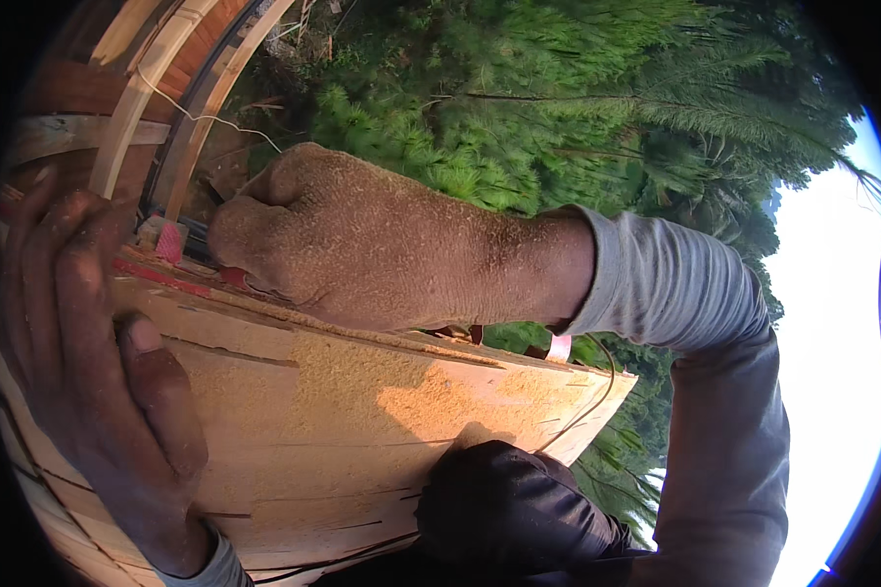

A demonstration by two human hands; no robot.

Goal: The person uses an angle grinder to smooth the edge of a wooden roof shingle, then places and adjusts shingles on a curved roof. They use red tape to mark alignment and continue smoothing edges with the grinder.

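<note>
My left hand rests at the left end of a pale plywood board, fingers extended across its edge and thumb lying on its face. My right hand, dusted with sawdust, is closed at the board's upper edge; what it grips is hidden beneath it. A red strip runs along that edge under the hand. Pale sawdust is spread over the board's face, and a thin dark cord crosses its right end.
Wooden beams with a pale wire and dark lengths alongside stand at upper left. Trees and bright sky fill the background beyond the board. My dark-clothed knee is against the board at the bottom.
</note>
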